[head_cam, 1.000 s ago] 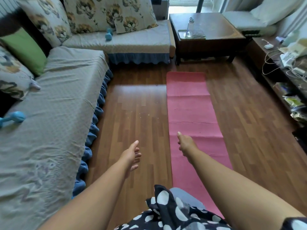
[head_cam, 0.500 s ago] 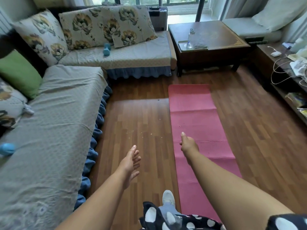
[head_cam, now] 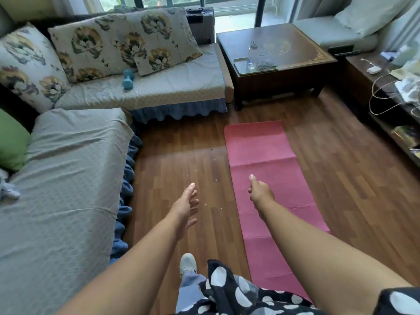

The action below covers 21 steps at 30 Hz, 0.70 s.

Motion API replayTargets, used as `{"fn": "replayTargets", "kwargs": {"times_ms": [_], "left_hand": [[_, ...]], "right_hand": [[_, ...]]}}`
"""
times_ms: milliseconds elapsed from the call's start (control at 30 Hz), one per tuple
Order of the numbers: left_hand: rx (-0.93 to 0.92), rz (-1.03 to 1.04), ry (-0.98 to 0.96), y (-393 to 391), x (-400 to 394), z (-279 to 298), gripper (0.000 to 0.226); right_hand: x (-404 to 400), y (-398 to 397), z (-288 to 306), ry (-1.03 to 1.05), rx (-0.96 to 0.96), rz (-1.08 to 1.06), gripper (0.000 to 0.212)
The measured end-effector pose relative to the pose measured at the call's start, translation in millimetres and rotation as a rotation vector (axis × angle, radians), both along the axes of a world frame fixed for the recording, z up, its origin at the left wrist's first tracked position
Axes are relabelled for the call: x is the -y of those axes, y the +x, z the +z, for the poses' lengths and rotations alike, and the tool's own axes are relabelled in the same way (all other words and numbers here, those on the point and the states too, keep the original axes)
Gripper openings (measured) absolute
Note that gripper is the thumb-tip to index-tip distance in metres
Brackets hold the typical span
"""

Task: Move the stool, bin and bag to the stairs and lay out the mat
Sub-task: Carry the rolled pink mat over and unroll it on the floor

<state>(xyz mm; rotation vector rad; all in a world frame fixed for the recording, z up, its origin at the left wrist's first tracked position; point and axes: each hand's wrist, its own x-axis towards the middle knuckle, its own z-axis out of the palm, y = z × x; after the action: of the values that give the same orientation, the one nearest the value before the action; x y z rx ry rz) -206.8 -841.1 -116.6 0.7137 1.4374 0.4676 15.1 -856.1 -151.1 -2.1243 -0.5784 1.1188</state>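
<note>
Over at nine o'clock a green cushion (head_cam: 11, 139) is leaning on the grey-covered sofa (head_cam: 68, 178), and at eleven o'clock a blue dumbbell (head_cam: 128, 79) is lying on the second sofa section in front of floral pillows (head_cam: 118, 46). Moving right, the left hand (head_cam: 185, 206) is hanging over bare wooden floor (head_cam: 177, 167), fingers straight and spread, holding nothing. A shoe (head_cam: 187, 263) is stepping on the boards at six o'clock. Just right of centre the right hand (head_cam: 260, 192) is hovering above the pink mat (head_cam: 263, 160), fingers curled in, thumb sticking up, gripping nothing. The mat is lying unrolled and flat, running from six toward twelve o'clock, its far end stopping short of the dark coffee table (head_cam: 275, 64), where a clear bottle (head_cam: 251, 55) is standing on a tray. At two o'clock a low shelf (head_cam: 372, 87) is carrying cables and clutter.

No stool, bin, bag or stairs are showing here, so whether they have been moved cannot be told.

The likeliest trouble looks like footing: fold creases are crossing the mat, and a shoe catching its edge could be bunching it or sliding it on the glossy boards. The cables at the right could also be snagging a foot. The floor is looking smooth, with pale specks scattered between the hands.
</note>
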Motion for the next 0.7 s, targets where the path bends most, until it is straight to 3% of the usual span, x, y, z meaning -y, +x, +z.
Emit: {"fn": "replayTargets", "kwargs": {"times_ms": [233,400,700], "left_hand": [[0.073,-0.153,-0.025,13.7,-141.4,0.6,0.057],[0.021,-0.207,-0.057,15.6,-231.5,-1.5,0.058],[0.007,-0.334,-0.117,85.6,-331.9,-21.3,0.054]], "right_hand": [[-96.0,23.0,-0.1,-0.010,-0.037,-0.166,0.061],[-147.4,18.7,-2.3,-0.003,-0.068,-0.239,0.065],[-221.9,71.8,-13.5,-0.025,-0.160,-0.420,0.080]]}}
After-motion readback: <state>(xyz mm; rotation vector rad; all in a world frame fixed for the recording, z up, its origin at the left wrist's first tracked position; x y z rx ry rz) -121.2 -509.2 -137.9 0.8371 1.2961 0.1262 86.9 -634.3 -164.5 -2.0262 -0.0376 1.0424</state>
